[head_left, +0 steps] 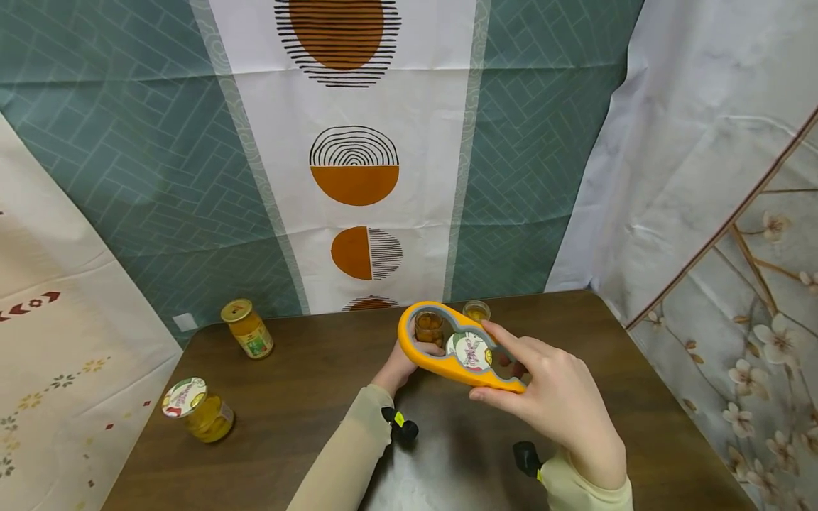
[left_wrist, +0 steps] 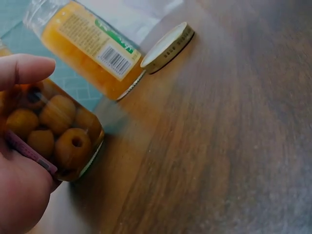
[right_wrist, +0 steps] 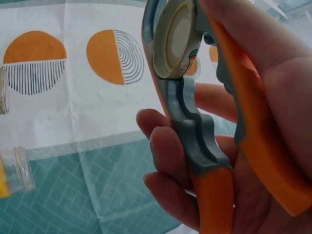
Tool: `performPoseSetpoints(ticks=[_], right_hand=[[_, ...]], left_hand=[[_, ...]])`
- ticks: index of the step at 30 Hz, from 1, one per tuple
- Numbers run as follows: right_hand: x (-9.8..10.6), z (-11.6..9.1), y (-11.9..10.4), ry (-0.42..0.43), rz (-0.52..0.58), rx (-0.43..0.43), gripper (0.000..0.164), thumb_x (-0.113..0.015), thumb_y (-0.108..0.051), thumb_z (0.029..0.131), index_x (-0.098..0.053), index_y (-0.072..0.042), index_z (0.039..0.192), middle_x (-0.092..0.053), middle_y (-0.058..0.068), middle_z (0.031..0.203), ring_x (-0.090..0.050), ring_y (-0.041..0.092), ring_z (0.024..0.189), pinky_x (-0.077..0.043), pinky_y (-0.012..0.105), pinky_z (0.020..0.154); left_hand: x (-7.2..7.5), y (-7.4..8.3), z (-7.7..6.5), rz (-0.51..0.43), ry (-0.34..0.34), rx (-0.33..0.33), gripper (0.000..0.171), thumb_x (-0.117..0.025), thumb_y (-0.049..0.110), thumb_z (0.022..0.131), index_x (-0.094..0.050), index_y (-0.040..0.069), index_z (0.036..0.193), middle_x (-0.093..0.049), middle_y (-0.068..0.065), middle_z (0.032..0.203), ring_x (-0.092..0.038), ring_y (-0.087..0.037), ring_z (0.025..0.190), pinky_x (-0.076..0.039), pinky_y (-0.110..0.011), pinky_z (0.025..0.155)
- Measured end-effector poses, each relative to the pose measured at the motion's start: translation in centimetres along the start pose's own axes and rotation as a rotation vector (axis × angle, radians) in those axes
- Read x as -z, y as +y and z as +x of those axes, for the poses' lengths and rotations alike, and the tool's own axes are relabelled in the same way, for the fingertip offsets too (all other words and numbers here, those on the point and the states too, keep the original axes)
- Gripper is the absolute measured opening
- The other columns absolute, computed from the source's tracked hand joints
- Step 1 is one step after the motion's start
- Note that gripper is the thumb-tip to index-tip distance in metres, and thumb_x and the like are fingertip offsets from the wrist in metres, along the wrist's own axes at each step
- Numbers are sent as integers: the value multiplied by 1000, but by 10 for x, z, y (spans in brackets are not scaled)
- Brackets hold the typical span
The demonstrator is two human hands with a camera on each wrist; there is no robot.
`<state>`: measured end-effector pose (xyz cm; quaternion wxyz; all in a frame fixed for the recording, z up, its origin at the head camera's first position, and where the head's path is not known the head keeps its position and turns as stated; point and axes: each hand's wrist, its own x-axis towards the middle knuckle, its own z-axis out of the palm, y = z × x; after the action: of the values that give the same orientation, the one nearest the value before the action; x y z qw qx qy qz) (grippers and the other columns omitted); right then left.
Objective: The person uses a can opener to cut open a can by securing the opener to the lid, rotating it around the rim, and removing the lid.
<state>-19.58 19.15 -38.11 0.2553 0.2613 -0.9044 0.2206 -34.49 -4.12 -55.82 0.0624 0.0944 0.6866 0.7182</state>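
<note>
My right hand (head_left: 552,383) grips an orange-and-grey jar opener (head_left: 434,363), thumb on one handle and fingers on the other. A round lid (head_left: 469,351) with a printed white top sits between the opener's toothed grey arms; its pale underside shows in the right wrist view. Behind the opener, my left hand (head_left: 401,363) holds a glass jar (head_left: 429,328) of round brown fruit around its side. In the left wrist view that jar (left_wrist: 63,131) stands close over the table, the thumb across its upper part. The opener partly hides the left fingers in the head view.
Behind the held jar stands an uncovered jar (head_left: 476,310) with orange contents, a gold lid (left_wrist: 168,48) lying by its base. At the left of the wooden table (head_left: 307,397) are two lidded jars, a gold-capped one (head_left: 247,332) and a white-capped one (head_left: 207,417). A patterned curtain (head_left: 358,255) hangs behind.
</note>
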Motion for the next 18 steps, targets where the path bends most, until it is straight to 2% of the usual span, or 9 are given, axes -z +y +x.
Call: performPoseSetpoints(ticks=[6, 12, 18], right_hand=[[2, 0, 1, 12, -10, 7, 84, -75, -71, 68, -53, -37, 141, -56, -23, 85, -52, -3, 68, -46, 27, 52], [1, -2, 0, 8, -6, 4, 83, -74, -72, 68, -54, -36, 141, -56, -24, 86, -54, -2, 69, -46, 27, 53], [2, -2, -1, 11, -7, 5, 84, -75, -72, 68, -54, -36, 141, -56, -24, 85, -54, -4, 70, -47, 27, 53]], left_hand=[[-1, -3, 2, 38, -16, -5, 58, -86, 16, 71, -59, 18, 123, -63, -4, 117, -58, -24, 98, -51, -38, 87], [-1, -5, 0, 31, 2, 5, 59, -85, 16, 73, -58, 18, 125, -63, -4, 118, -58, -23, 100, -51, -39, 90], [-2, -6, -3, 63, 31, 17, 56, -84, 21, 73, -59, 17, 123, -62, -3, 116, -57, -22, 100, -49, -41, 92]])
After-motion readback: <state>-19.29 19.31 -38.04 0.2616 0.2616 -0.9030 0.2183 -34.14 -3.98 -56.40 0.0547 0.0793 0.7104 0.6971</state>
